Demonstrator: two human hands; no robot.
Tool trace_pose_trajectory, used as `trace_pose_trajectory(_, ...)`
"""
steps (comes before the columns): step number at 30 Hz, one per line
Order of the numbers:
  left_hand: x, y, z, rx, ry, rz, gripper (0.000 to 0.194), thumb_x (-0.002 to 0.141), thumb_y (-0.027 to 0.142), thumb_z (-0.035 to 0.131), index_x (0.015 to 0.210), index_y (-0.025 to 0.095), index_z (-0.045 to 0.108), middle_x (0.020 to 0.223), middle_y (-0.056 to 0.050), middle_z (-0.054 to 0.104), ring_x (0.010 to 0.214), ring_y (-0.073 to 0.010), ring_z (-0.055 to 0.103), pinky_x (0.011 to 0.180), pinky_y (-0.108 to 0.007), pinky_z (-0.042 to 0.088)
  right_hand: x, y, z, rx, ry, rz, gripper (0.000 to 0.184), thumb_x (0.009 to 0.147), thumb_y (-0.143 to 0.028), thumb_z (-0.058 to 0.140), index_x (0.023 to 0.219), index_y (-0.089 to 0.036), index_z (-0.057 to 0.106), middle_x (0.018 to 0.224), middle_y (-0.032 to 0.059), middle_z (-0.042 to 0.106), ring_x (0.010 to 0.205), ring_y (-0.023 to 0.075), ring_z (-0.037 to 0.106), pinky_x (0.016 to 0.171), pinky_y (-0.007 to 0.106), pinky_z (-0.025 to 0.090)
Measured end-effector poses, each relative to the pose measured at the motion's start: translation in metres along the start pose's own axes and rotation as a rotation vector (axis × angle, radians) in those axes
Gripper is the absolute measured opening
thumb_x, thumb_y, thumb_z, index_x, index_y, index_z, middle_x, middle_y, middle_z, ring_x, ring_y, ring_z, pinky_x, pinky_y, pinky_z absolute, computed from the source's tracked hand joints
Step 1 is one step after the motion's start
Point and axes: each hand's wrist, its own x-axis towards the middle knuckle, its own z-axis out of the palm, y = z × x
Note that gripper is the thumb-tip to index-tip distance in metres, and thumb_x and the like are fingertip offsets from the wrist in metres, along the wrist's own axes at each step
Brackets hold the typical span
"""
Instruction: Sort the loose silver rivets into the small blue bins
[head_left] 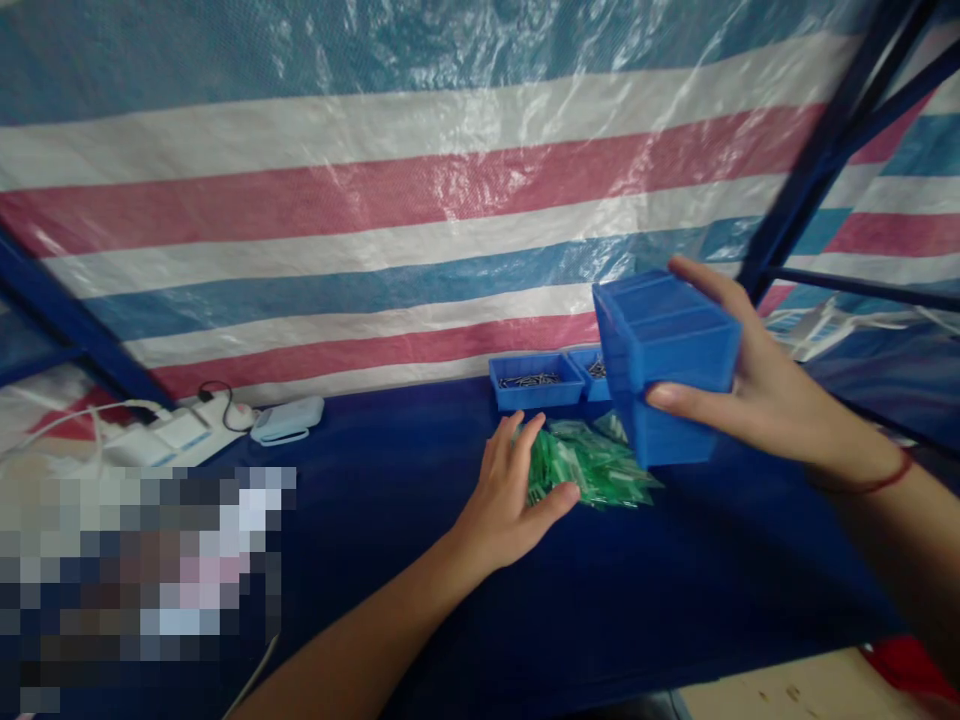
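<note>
In the head view, my right hand point(750, 390) grips a blue plastic bin point(675, 370), thumb on the near side and fingers over the far side. The bin is tipped up above the table, and its inside is hidden from me. A pile of green items in clear plastic bags point(589, 462) lies on the table below and left of the bin. My left hand point(510, 500) is at the left edge of this pile, its fingers spread and holding nothing. Whether it touches the bags I cannot tell.
Behind the pile stand a blue tray of metal screws or similar pieces point(536, 380) and a second blue tray point(592, 372). A power strip point(180, 430) and a light-blue case point(289, 420) lie at the left of the blue table point(390, 480). Striped sheeting point(375, 220) hangs behind.
</note>
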Motion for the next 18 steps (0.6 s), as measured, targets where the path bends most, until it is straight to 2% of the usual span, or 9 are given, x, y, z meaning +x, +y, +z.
trace_pose_trajectory(2,0.001,0.002,-0.004,0.02,0.12,0.123,0.077,0.082,0.061,0.046,0.142,0.022,0.015,0.149,-0.016,0.018,0.139,-0.0317,0.014,0.11,-0.054,0.02,0.0,-0.005,0.015,0.058,0.095,-0.041,0.085,0.07,-0.058,0.064,0.141,-0.038,0.022,0.142,0.0016,0.033,0.127,0.0359,0.037,0.104,0.051,0.036)
trace_pose_trajectory(4,0.002,0.004,-0.01,0.067,0.246,0.267,0.078,0.077,0.064,0.051,0.138,0.023,0.024,0.146,-0.016,0.025,0.136,-0.032,0.022,0.109,-0.052,0.025,0.0,-0.009,0.037,0.113,0.168,-0.066,0.082,0.074,-0.061,0.057,0.142,-0.035,0.019,0.145,0.0027,0.028,0.129,0.0343,0.035,0.106,0.049,0.033)
trace_pose_trajectory(5,0.003,0.006,-0.014,0.104,0.298,0.32,0.071,0.077,0.062,0.053,0.132,0.023,0.032,0.142,-0.015,0.031,0.134,-0.0316,0.028,0.107,-0.05,0.029,0.0,-0.011,0.049,0.157,0.178,-0.066,0.084,0.076,-0.062,0.053,0.144,-0.033,0.013,0.143,0.0049,0.031,0.127,0.0333,0.039,0.105,0.049,0.034)
trace_pose_trajectory(7,0.005,0.008,-0.021,0.181,0.371,0.355,0.043,0.083,0.051,0.054,0.115,0.022,0.048,0.129,-0.013,0.046,0.123,-0.0281,0.042,0.101,-0.045,0.037,0.002,-0.014,0.072,0.237,0.166,-0.056,0.085,0.08,-0.063,0.045,0.145,-0.03,0.001,0.14,0.0086,0.035,0.121,0.0302,0.046,0.1,0.047,0.039)
trace_pose_trajectory(10,0.008,0.005,-0.031,0.264,0.449,0.305,0.012,0.091,0.03,0.048,0.094,0.02,0.053,0.1,-0.008,0.061,0.1,-0.0207,0.056,0.089,-0.036,0.043,0.005,-0.014,0.095,0.257,0.136,-0.068,0.09,0.08,-0.065,0.043,0.145,-0.027,-0.007,0.146,0.0106,0.025,0.126,0.0289,0.04,0.102,0.045,0.037)
trace_pose_trajectory(13,0.014,-0.012,-0.042,0.352,0.623,0.244,0.012,0.092,0.025,0.043,0.097,0.018,0.052,0.093,-0.008,0.062,0.094,-0.0199,0.057,0.085,-0.035,0.043,0.008,-0.001,0.1,0.277,0.12,-0.135,0.093,0.077,-0.066,0.047,0.145,-0.029,-0.006,0.149,0.0103,0.02,0.132,0.0296,0.031,0.104,0.048,0.034)
trace_pose_trajectory(15,0.018,-0.029,-0.052,0.459,0.762,0.215,0.015,0.092,0.026,0.042,0.099,0.017,0.052,0.094,-0.009,0.061,0.096,-0.0216,0.055,0.087,-0.037,0.042,0.007,0.017,0.095,0.3,0.112,-0.177,0.088,0.078,-0.06,0.052,0.144,-0.033,0.001,0.146,0.01,0.026,0.13,0.0291,0.036,0.102,0.05,0.036)
trace_pose_trajectory(17,0.021,-0.048,-0.062,0.563,0.822,0.092,0.018,0.091,0.025,0.04,0.101,0.015,0.052,0.098,-0.011,0.059,0.099,-0.0239,0.053,0.09,-0.04,0.04,0.001,0.038,0.089,0.265,0.11,-0.179,0.082,0.08,-0.048,0.058,0.143,-0.035,0.008,0.142,0.0096,0.033,0.125,0.0281,0.042,0.1,0.051,0.038)
trace_pose_trajectory(18,0.022,-0.058,-0.067,0.619,0.807,0.021,0.02,0.091,0.024,0.039,0.102,0.015,0.053,0.101,-0.012,0.059,0.102,-0.0253,0.052,0.092,-0.041,0.038,-0.002,0.05,0.086,0.23,0.114,-0.179,0.08,0.08,-0.043,0.06,0.143,-0.036,0.011,0.14,0.0097,0.035,0.123,0.0281,0.045,0.099,0.051,0.039)
